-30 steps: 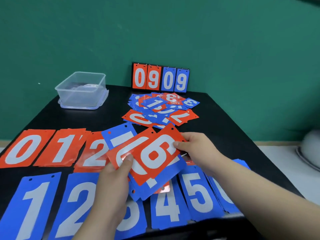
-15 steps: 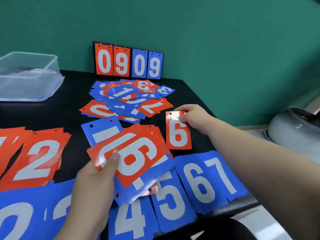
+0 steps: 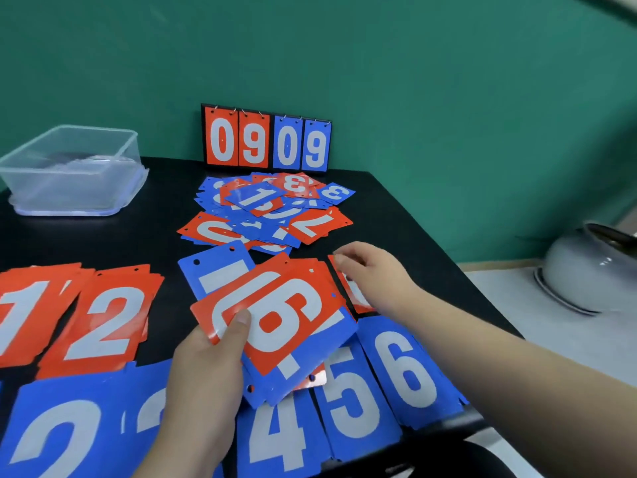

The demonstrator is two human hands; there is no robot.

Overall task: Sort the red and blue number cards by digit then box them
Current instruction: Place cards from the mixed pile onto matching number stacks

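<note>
Number cards, red and blue with white digits, cover a black surface (image 3: pixel 413 219). My left hand (image 3: pixel 203 384), at six o'clock, grips a fan of cards (image 3: pixel 275 322), thumb pressed on the red 6 on top, with blue cards showing beneath. My right hand (image 3: pixel 372 274), at three o'clock from that fan, lies with loose, nearly straight fingers over a red card (image 3: pixel 355 298) that sits flat on the surface. It grips nothing that I can see, and the card's digit is mostly hidden.

Sorted piles sit at nine o'clock: the red 1 pile (image 3: pixel 31 315) and the red 2 pile (image 3: pixel 107 322). A blue row runs along the near edge, including the blue 5 (image 3: pixel 355 395) and blue 6 (image 3: pixel 406 370). An unsorted heap (image 3: pixel 269 208) lies at twelve o'clock, in front of a flip scoreboard (image 3: pixel 267 141) reading 0909. A clear plastic box (image 3: pixel 72 170) waits at ten o'clock.

I judge the cards to be thin, light, stiff and glossy, so they would slip over one another and a fan could slide apart. A flat card offers little edge, so I would pinch a corner near the punched holes.
</note>
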